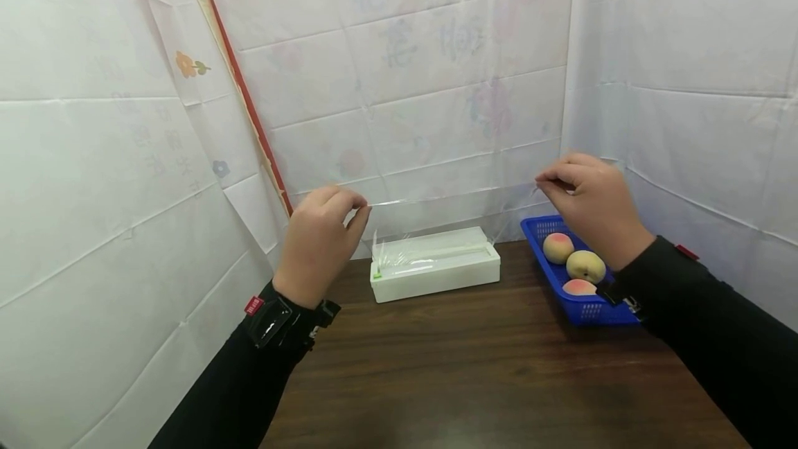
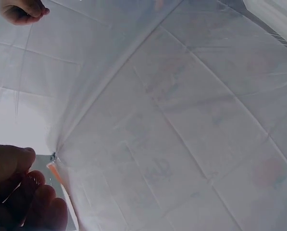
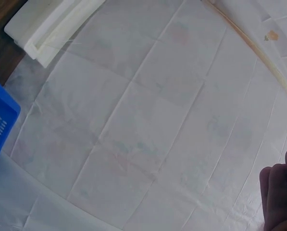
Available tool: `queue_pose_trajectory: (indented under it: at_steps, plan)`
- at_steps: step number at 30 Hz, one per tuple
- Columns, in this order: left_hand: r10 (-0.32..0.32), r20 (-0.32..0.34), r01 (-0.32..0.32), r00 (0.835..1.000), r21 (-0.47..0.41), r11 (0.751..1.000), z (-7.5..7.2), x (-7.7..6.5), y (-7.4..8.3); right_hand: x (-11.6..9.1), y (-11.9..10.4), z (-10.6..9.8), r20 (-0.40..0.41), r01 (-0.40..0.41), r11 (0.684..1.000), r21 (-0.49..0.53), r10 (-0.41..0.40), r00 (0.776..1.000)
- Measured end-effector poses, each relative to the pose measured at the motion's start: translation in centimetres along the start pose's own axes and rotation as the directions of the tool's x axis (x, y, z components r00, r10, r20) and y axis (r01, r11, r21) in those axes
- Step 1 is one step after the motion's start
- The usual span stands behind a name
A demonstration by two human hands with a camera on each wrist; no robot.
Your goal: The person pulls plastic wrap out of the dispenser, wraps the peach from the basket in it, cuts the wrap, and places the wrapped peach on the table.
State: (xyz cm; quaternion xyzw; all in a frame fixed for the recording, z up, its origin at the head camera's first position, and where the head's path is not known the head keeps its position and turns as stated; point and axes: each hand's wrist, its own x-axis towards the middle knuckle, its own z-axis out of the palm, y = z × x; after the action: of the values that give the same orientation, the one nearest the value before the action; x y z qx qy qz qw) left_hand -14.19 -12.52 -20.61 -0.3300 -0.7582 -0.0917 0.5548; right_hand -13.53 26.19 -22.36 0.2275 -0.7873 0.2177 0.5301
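A clear sheet of plastic wrap [image 1: 430, 201] stretches up from a white dispenser box [image 1: 436, 286] at the back of the table, thin and hard to see against the backdrop. My left hand [image 1: 321, 241] pinches its left corner between thumb and forefinger, up and to the left of the box. On the other side my right hand [image 1: 595, 206] pinches the right end, above a blue basket [image 1: 589, 314]. The left wrist view shows my left fingers [image 2: 44, 197] low in the corner, with the right hand [image 2: 23, 10] far across. My right fingers [image 3: 277, 185] appear at the right wrist view's edge.
Several peaches [image 1: 586, 266] lie in the basket, partly behind my right forearm. A small green piece [image 1: 377, 275] shows at the box's left end. White printed sheeting [image 1: 424, 89] hangs behind and on both sides of the dark wooden table [image 1: 436, 380].
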Motion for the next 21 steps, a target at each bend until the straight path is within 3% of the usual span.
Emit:
queue_pose_trajectory:
  at_steps: [21]
  plan:
    - [0.008,-0.033,-0.009,0.999,-0.029,1.000,-0.4,-2.3,1.0,-2.5,-0.6,-0.5,0.002,-0.001,1.000,0.013,0.001,1.000]
